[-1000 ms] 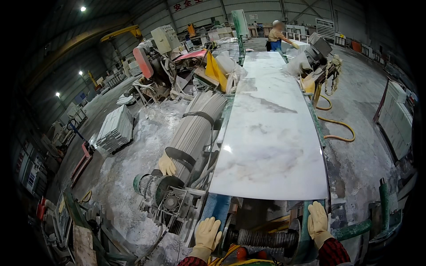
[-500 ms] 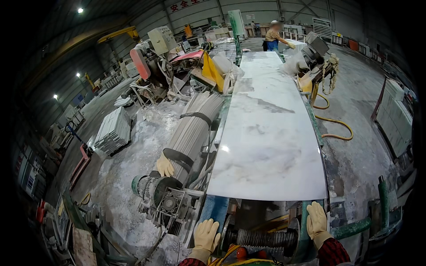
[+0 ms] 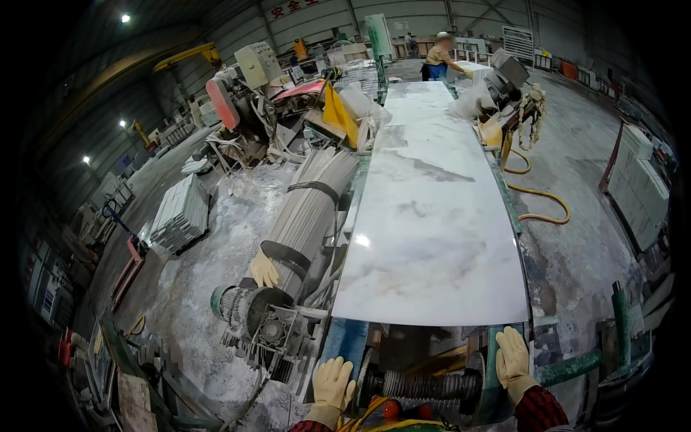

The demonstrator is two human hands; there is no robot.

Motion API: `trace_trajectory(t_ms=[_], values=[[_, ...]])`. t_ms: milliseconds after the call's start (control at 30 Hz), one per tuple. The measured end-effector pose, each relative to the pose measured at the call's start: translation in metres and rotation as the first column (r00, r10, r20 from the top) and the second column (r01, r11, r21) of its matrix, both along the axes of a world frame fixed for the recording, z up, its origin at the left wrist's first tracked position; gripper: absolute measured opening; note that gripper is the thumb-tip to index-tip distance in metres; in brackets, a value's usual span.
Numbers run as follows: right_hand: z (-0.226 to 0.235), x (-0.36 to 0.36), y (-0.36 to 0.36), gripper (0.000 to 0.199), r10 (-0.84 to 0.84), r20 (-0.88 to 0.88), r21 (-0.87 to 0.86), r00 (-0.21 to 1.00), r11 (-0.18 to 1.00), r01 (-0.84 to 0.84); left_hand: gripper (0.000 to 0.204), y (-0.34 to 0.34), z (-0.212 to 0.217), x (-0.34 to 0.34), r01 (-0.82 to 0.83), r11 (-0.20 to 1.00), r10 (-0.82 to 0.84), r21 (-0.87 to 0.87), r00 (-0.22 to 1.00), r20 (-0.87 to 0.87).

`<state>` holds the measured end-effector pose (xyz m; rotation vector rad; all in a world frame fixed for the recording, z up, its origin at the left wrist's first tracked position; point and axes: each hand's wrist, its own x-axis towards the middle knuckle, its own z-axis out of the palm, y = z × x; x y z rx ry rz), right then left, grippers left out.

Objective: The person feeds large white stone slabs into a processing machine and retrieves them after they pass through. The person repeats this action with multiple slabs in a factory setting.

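Grey metal walls [image 3: 410,23] and a floor [image 3: 234,205] whitened by dust surround the long white slab [image 3: 432,245], which has grey veins, shines on top and lies lengthwise in front of the person. Its near edge is beyond both gloved hands, apart from the fingertips. The left hand [image 3: 332,385] lies with straight, open fingers at the blue belt [image 3: 345,340]; the right hand [image 3: 512,360], also open, is on the greenish belt [image 3: 493,344]. Neither hand grips anything.

Both palms are hidden, and the forearms in checked sleeves are cut by the lower edge. At the dark rim, details are hard to read. Far away, a worker [image 3: 437,57] is partly covered.

Between the hands is a ribbed roller [image 3: 425,387]. Along the left side stand a dusty motor [image 3: 235,302], a loose glove [image 3: 264,269] and a strapped grey bundle [image 3: 311,216]; on the right, a yellow hose [image 3: 551,196] curls on the floor.
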<state>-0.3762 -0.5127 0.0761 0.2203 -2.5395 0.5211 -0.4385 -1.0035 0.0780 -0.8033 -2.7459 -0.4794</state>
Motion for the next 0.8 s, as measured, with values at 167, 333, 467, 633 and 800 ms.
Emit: trace_trajectory(t_ms=[167,333,467,633,800], values=[[0.003,0.001,-0.003,0.032,0.01,-0.021,-0.001,1.0,1.0,-0.01,0.047,-0.002,-0.005,0.003,-0.017,1.0,0.017,-0.019,1.0,-0.007],[0.008,0.002,-0.006,0.033,-0.006,-0.013,0.012,1.0,1.0,0.006,0.049,-0.004,-0.007,0.005,-0.013,1.0,0.013,-0.017,1.0,0.003],[0.009,0.003,-0.007,0.032,-0.014,-0.02,0.013,1.0,1.0,0.015,0.049,-0.005,-0.007,0.004,-0.001,1.0,0.001,-0.006,1.0,0.006],[0.014,0.004,-0.01,0.03,-0.025,-0.022,0.016,0.999,1.0,0.025,0.046,-0.004,-0.009,0.005,0.007,1.0,-0.007,-0.001,0.998,-0.065],[0.014,0.007,-0.012,0.03,-0.019,-0.033,0.015,0.999,1.0,0.019,0.043,-0.005,-0.007,0.007,0.011,1.0,-0.011,0.003,0.999,-0.036]])
